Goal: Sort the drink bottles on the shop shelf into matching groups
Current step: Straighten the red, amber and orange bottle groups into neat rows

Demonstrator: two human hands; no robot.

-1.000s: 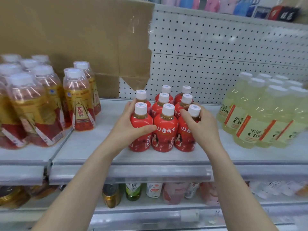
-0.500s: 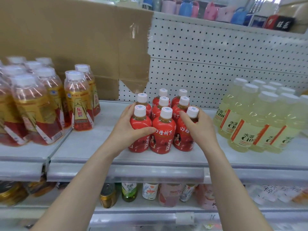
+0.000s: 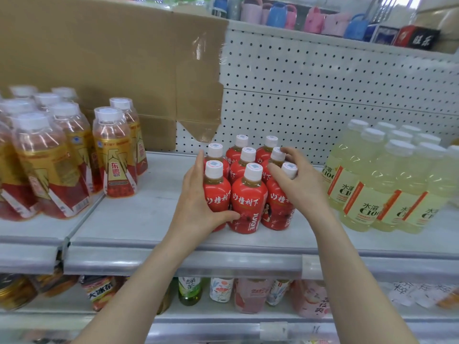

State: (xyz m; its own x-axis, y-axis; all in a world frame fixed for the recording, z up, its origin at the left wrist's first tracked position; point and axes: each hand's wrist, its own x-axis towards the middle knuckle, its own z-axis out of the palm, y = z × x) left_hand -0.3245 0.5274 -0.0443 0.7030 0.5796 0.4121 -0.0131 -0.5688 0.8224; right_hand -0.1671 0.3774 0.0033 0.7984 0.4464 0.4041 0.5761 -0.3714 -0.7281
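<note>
We see 8 red bottles (image 3: 248,199) standing upright in a tight cluster in the middle of the shelf (image 3: 139,219), 3 of them in the front row near its edge. The left hand (image 3: 198,207) grips the front-left red bottle (image 3: 218,192): the palm lies against its left side and the thumb curls across the label low down. The right hand (image 3: 298,189) holds the front-right red bottle (image 3: 278,207) near its top, thumb and fingers curled round the neck so that the white cap shows between them.

To the left, well apart from the cluster, stand amber bottles (image 3: 114,155) with gold and red labels. To the right we find a group of pale yellow bottles (image 3: 367,189), near the right hand. Behind the shelf are a sheet of cardboard (image 3: 111,58) and a white pegboard (image 3: 323,95).
</note>
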